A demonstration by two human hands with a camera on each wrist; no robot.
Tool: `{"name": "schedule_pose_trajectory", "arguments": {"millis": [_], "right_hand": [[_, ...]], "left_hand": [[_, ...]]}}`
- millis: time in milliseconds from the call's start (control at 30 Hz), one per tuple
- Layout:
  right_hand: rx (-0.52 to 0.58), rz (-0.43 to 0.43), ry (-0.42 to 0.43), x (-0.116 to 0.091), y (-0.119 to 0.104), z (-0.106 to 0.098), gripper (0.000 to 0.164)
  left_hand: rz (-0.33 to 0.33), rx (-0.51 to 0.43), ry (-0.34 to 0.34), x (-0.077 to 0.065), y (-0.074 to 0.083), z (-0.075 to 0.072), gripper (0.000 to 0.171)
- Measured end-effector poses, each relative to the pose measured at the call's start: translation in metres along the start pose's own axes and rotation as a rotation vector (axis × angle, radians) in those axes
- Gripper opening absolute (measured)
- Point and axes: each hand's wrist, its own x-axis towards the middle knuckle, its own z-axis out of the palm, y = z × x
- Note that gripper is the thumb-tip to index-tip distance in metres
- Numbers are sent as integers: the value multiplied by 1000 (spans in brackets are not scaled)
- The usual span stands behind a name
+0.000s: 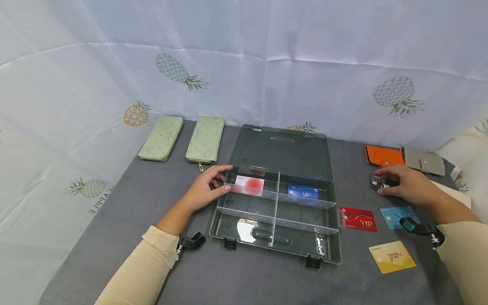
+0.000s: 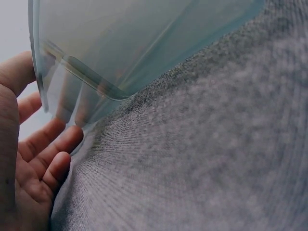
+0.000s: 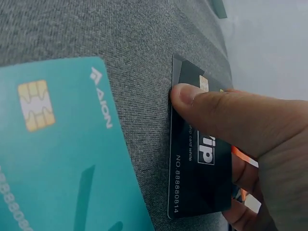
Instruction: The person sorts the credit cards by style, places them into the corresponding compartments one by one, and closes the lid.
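Note:
My right hand (image 1: 413,186) pinches a black VIP card (image 3: 204,178) near the table at the right, thumb on its printed face. A grey edge shows behind that card. Just below lies a teal bank card (image 3: 62,159), flat on the cloth. My left hand (image 1: 206,188) rests at the left side of a clear grey divided box (image 1: 282,154), its thumb and index fingertips touching the rim, the other fingers loosely bent. The box lies with its lid folded back. A pink-and-white card (image 1: 249,185) and a blue VIP card (image 1: 302,191) are in its two rear compartments.
A red VIP card (image 1: 358,219) lies beside the box's right wall, with a yellow card (image 1: 392,257) nearer. Two pale green wallets (image 1: 162,138) stand back left. An orange card holder (image 1: 384,156) and a grey one (image 1: 423,161) lie back right, before the curtain (image 1: 286,80).

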Motion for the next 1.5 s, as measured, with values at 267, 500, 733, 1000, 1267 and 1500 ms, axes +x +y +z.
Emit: {"name": "schedule_pose_trajectory", "arguments": {"millis": [267, 500, 733, 1000, 1267, 1500], "right_hand": [[5, -62, 35, -9, -4, -1, 38], [34, -53, 30, -21, -10, -9, 31], [76, -26, 8, -26, -24, -15, 35], [147, -109, 59, -28, -58, -24, 35], [251, -133, 112, -28, -104, -21, 30], [334, -217, 93, -21, -137, -15, 25]], "left_hand": [[-20, 9, -6, -2, 0, 0, 58], [-18, 1, -8, -3, -2, 2, 57], [-12, 6, -6, -3, -1, 0, 58], [-16, 9, -3, -3, 0, -1, 58], [-13, 2, -7, -1, -1, 0, 58], [3, 6, 2, 0, -4, 1, 57]]}}
